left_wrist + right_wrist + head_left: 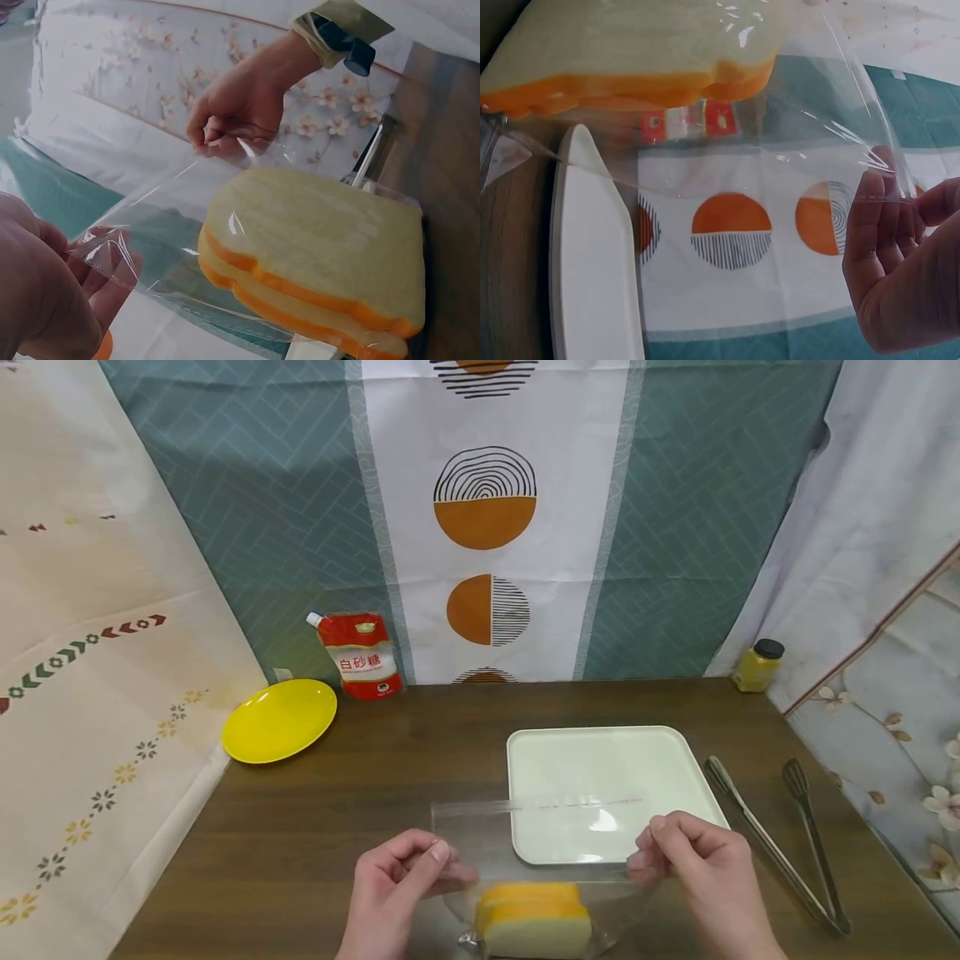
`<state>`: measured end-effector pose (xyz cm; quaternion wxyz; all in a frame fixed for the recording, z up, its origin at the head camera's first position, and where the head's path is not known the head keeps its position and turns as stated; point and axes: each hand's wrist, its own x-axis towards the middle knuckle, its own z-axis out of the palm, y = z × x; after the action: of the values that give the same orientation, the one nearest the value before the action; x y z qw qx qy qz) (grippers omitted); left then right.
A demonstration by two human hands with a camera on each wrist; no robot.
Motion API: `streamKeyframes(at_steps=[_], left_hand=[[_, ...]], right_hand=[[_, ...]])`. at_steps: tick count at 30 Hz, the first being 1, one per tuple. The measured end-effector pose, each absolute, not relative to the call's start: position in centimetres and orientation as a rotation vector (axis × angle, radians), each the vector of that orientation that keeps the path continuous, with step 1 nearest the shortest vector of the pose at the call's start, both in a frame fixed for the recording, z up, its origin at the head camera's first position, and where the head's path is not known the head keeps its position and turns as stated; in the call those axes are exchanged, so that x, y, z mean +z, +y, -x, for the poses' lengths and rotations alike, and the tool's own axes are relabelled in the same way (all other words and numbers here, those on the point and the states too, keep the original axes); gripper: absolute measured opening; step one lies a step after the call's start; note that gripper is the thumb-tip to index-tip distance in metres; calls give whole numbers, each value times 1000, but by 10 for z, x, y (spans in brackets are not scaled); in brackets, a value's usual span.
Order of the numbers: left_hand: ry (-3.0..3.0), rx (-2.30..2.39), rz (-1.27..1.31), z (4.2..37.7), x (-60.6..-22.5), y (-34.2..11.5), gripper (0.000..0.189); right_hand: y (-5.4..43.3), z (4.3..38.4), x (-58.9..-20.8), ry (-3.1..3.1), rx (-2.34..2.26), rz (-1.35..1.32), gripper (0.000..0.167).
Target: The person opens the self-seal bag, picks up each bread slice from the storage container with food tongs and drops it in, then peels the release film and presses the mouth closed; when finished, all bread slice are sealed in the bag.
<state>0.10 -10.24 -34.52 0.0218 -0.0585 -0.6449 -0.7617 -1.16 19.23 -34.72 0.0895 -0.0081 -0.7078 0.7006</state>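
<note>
A clear plastic bag (468, 839) is stretched between both hands at the front of the table, with slices of bread (536, 931) with orange crust inside its lower part. My left hand (403, 881) pinches the bag's left edge between thumb and fingers. On the other side my right hand (708, 870) pinches the right edge. The bag's upper flap overlaps a pale rectangular tray (600, 752) in the head view. In the left wrist view the bread slices (322, 236) lie one against another, at the end of the bag away from my fingers.
Metal tongs (776, 853) lie spread right of the tray. A small yellow jar with a black lid (757, 667) stands at the back right corner. At the back left are a yellow plate (281, 721) and a red spouted pouch (363, 656) against the cloth backdrop.
</note>
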Motion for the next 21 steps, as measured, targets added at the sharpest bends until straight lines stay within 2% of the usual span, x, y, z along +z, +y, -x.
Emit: streamKeyframes(at_steps=[6, 9, 15, 18, 21], left_hand=[[-1944, -2327, 280, 6, -349, -99, 16], [-1946, -2301, 357, 8, -351, -99, 17], [-1960, -2247, 395, 8, -354, -99, 17], [-1948, -2202, 440, 8, -356, -99, 19], [-1915, -2169, 498, 9, -358, -98, 23]], right_hand=[[190, 15, -348, -2205, 1936, 104, 22], [188, 15, -349, -2255, 1670, 52, 8], [164, 22, -330, -1855, 988, -423, 17], [138, 28, -309, -1623, 866, -740, 31], [115, 31, -297, -1554, 865, -1022, 27]])
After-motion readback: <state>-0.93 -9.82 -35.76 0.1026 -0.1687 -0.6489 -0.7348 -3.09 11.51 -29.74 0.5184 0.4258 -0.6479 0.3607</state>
